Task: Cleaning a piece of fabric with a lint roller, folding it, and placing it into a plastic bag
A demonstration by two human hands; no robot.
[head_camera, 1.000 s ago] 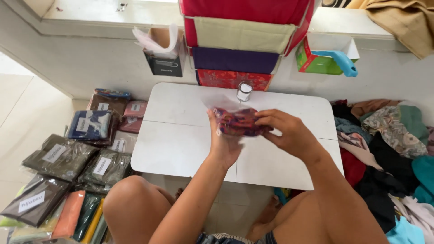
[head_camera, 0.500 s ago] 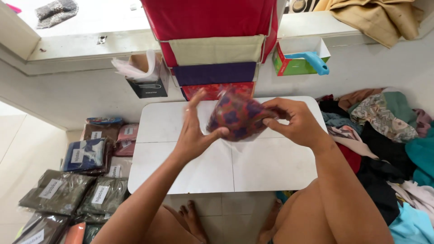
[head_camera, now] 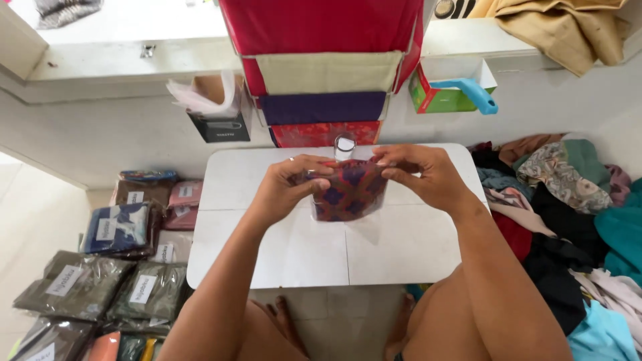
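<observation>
Since half a second earlier, we lowered the clear-bagged red-and-purple patterned cloth packet (head_camera: 349, 190); left hand (head_camera: 289, 187) and right hand (head_camera: 421, 174) pinched its top corners, long axis hanging downward, equally near.

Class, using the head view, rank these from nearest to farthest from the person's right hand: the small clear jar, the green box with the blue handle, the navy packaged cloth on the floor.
1. Small clear jar, just left of the right hand.
2. Green box with the blue handle, above on the ledge.
3. Navy packaged cloth, far left on the floor.
</observation>
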